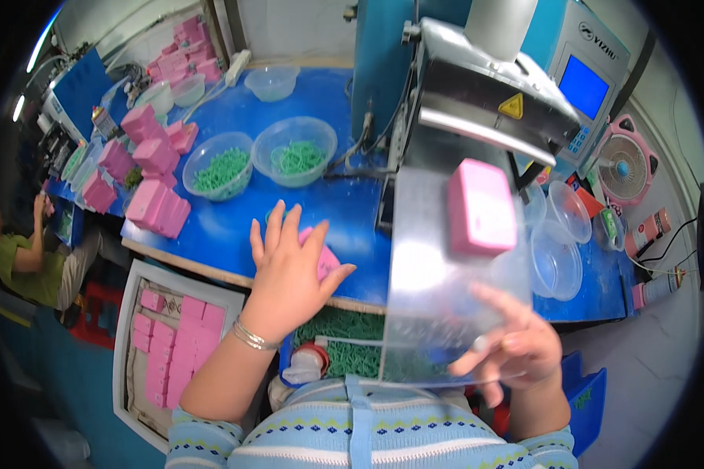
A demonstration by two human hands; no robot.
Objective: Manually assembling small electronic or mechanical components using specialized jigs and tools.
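My left hand (289,270) reaches over the blue table with its fingers spread. Partly under it, between index finger and thumb, lies a small pink piece (326,262); whether the palm touches it I cannot tell. Some green bit shows by the fingertips. My right hand (512,344), slightly blurred, hovers at the near edge of a clear plate (422,273) with fingers apart and nothing visible in them. On that plate a pink rounded block (481,207) rests, in front of the press machine (493,102).
Two clear bowls (217,166) of green strands stand behind my left hand. Pink blocks (158,207) are stacked at the left. Below, a white-rimmed crate (129,367) holds more. Clear tubs (555,262) and a pink fan (627,160) are at the right. Another person (35,266) sits far left.
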